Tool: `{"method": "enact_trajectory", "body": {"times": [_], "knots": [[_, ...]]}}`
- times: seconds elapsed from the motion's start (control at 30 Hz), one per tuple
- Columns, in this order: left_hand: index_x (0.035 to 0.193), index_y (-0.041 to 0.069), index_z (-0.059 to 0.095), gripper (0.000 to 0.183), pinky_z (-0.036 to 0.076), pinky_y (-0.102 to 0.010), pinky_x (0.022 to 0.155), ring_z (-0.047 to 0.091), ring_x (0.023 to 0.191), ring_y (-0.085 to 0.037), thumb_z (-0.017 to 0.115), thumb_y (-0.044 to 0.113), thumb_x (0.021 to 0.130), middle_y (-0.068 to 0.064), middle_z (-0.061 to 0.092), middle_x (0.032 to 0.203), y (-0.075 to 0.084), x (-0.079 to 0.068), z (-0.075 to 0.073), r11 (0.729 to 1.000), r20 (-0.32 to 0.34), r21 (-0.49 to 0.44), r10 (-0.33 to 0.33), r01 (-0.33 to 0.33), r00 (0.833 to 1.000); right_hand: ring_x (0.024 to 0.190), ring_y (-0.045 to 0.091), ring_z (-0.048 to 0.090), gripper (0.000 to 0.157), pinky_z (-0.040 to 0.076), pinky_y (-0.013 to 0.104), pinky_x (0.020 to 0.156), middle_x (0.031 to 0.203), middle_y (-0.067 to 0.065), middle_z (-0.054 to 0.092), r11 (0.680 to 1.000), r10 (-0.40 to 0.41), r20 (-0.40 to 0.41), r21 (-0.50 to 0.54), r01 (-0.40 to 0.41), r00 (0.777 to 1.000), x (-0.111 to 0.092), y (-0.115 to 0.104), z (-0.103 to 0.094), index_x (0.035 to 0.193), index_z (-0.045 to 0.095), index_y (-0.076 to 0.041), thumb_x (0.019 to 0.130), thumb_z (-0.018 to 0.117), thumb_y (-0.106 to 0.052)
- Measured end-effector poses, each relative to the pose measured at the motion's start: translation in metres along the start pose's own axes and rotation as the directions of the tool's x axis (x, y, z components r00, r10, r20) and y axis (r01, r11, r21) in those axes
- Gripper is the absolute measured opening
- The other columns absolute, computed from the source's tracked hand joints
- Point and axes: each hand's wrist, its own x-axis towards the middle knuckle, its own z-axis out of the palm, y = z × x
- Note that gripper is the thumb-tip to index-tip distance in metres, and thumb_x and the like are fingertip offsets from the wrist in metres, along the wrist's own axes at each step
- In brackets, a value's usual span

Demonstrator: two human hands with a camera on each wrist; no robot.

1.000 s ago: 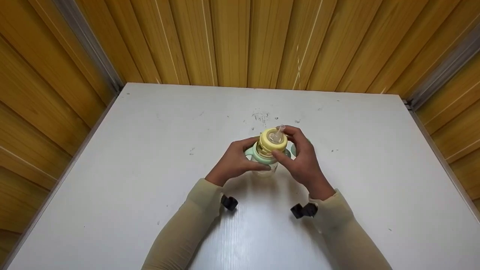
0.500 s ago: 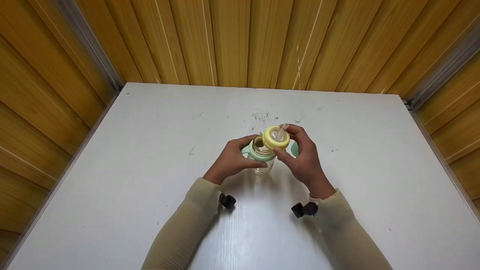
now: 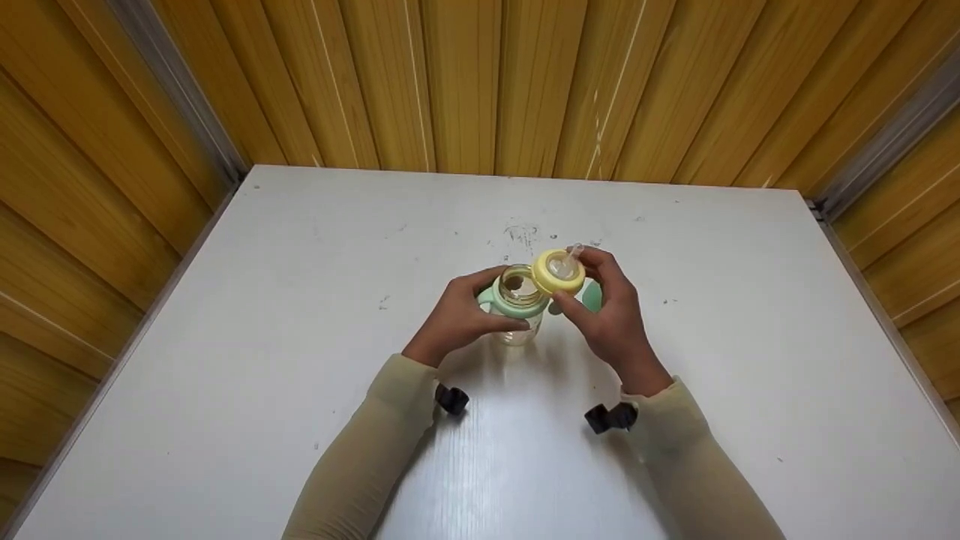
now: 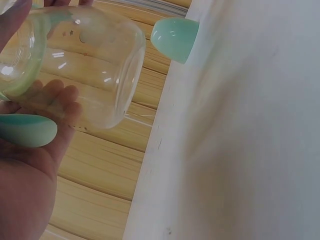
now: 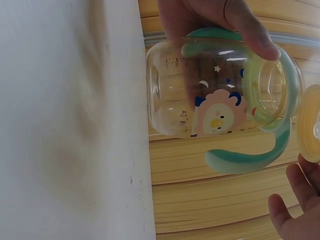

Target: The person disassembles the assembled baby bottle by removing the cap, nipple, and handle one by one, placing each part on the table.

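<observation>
My left hand (image 3: pixel 457 315) grips a clear baby bottle (image 5: pixel 172 95) around its mint-green handle ring, thumb across the near side. The bottle's mouth is uncovered, and a cartoon animal is printed on its wall in the right wrist view. Between the thumb and fingers of my right hand (image 3: pixel 619 322) is a yellow screw collar (image 3: pixel 546 281) with a clear teat (image 3: pixel 574 253) pointing up and right. The collar tilts beside the bottle's mouth, overlapping its right rim in the head view. One curved green handle (image 5: pixel 250 160) hangs out from the ring.
A mint-green dome cap (image 4: pixel 175 39) stands on the white table (image 3: pixel 337 247) beyond the bottle, partly hidden by my right hand in the head view. Wood-patterned panels (image 3: pixel 461 82) rise behind the table and on both sides.
The yellow collar with its teat has come off the bottle's neck and moved right, uncovering the mouth. The left hand has shifted slightly left with the bottle.
</observation>
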Motion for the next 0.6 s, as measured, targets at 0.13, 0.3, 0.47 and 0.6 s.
{"method": "enact_trajectory", "body": {"times": [0.13, 0.3, 0.47, 0.6], "knots": [[0.119, 0.032, 0.057, 0.063, 0.042, -0.036, 0.096, 0.056, 0.109, -0.014, 0.083, 0.026, 0.062, 0.013, 0.061, 0.115, -0.0021, 0.0008, -0.0008, 1.0, -0.008, -0.011, 0.027, -0.028, 1.0, 0.116, 0.019, 0.049, 0.049, 0.029, 0.048, 0.105, 0.125, 0.0, 0.053, 1.0, 0.003, -0.005, -0.004, -0.003, 1.0, 0.0006, 0.0016, -0.0004, 0.124, 0.046, -0.017, 0.079, 0.067, -0.024], [0.119, 0.033, 0.056, 0.064, 0.042, -0.034, 0.096, 0.056, 0.111, -0.016, 0.084, 0.029, 0.061, 0.014, 0.06, 0.116, -0.0021, 0.0009, -0.0016, 1.0, -0.017, -0.001, 0.031, -0.031, 0.999, 0.116, 0.02, 0.049, 0.05, 0.03, 0.049, 0.104, 0.126, 0.001, 0.052, 1.0, 0.005, -0.012, -0.015, -0.005, 1.0, 0.0009, 0.0021, -0.0012, 0.124, 0.046, -0.016, 0.079, 0.067, -0.025], [0.119, 0.033, 0.056, 0.065, 0.041, -0.033, 0.098, 0.054, 0.114, -0.016, 0.084, 0.029, 0.061, 0.016, 0.06, 0.116, -0.0007, 0.0007, -0.002, 1.0, -0.027, 0.009, 0.01, -0.01, 1.0, 0.116, 0.021, 0.049, 0.05, 0.03, 0.051, 0.103, 0.126, 0.002, 0.052, 1.0, 0.01, -0.025, -0.027, -0.011, 1.0, 0.0019, 0.0038, -0.0016, 0.124, 0.046, -0.015, 0.079, 0.067, -0.025], [0.119, 0.033, 0.057, 0.065, 0.04, -0.034, 0.098, 0.054, 0.115, -0.018, 0.084, 0.028, 0.061, 0.013, 0.06, 0.117, -0.0003, 0.0008, -0.0026, 1.0, -0.033, 0.004, 0.007, -0.006, 0.999, 0.116, 0.02, 0.049, 0.051, 0.03, 0.049, 0.104, 0.126, 0.002, 0.052, 0.999, 0.021, -0.037, -0.033, -0.022, 0.999, 0.0025, 0.0049, -0.0017, 0.124, 0.046, -0.015, 0.079, 0.067, -0.026]]}}
